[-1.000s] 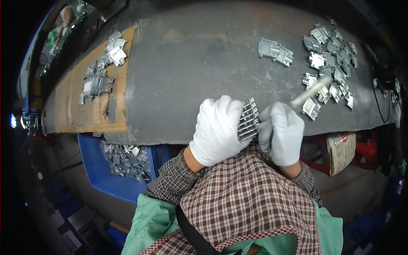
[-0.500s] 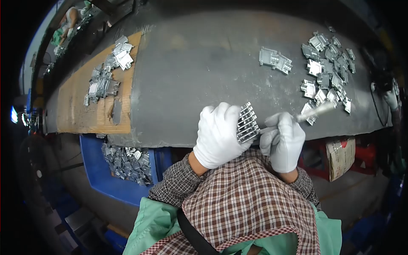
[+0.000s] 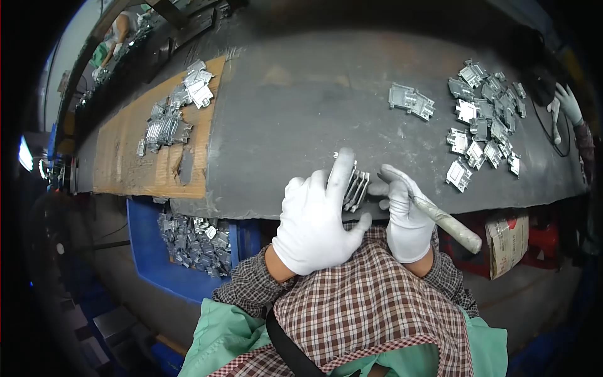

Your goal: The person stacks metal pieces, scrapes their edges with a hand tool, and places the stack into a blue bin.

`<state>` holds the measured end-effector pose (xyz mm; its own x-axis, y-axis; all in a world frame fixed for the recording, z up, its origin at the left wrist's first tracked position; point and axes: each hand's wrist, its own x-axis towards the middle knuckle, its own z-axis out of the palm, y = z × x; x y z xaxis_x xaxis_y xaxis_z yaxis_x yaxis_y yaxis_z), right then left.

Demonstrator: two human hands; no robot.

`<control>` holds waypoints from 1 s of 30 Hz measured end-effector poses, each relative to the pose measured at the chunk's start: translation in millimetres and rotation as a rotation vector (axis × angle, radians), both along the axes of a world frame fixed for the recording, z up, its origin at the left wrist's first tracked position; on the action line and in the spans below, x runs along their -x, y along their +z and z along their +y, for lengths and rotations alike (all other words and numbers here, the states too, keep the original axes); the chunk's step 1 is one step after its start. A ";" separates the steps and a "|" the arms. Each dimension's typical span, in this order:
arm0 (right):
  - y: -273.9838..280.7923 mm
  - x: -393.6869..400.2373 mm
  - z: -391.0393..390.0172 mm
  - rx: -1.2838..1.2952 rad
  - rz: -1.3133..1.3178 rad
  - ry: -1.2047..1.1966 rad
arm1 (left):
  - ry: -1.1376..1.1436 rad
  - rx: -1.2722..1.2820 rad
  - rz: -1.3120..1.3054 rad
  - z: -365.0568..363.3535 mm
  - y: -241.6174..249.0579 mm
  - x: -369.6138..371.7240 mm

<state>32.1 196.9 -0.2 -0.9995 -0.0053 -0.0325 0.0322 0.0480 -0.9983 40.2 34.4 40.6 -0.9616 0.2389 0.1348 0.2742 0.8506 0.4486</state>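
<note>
My left hand (image 3: pixel 317 220), in a white glove, is wrapped round a row of metal parts (image 3: pixel 357 188) at the front edge of the dark table. Its fingers lie over the top and the thumb points right. Just to the right, my gloved right hand (image 3: pixel 405 217) holds a pale, rod-like tool (image 3: pixel 449 225), whose thick end points down and right. The tool's other end is near the fingers and hard to make out. A small gap separates the right fingertips from the metal parts.
Metal pieces (image 3: pixel 480 125) lie scattered on the right of the table (image 3: pixel 289 94), with a few (image 3: pixel 411 102) nearer the middle. More (image 3: pixel 164 131) rest on cardboard (image 3: pixel 116 160) at left. A blue bin (image 3: pixel 141 251) holds many pieces. A co-worker's gloved hand (image 3: pixel 568 103) shows far right.
The metal row has tilted and sits more under my left hand. The tool in my right hand has swung from up-right to down-right. A co-worker's hand at far right has risen.
</note>
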 end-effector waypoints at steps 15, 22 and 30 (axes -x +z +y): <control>-14.0 1.4 -10.4 -0.115 0.125 -0.065 | -0.274 -0.369 -0.279 -51.6 -7.6 51.2; -16.4 -2.1 -21.0 0.074 0.107 -0.174 | -0.628 0.216 -0.169 -32.6 31.7 95.6; -9.4 12.3 -18.9 0.261 0.005 -0.280 | -0.628 -0.220 -0.284 -37.7 -4.1 84.3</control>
<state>19.8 177.9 -9.6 -0.9636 0.2603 -0.0607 0.0027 -0.2179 -0.9760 -44.1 -3.3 36.4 -0.6568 0.7540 0.0089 0.5291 0.4524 0.7179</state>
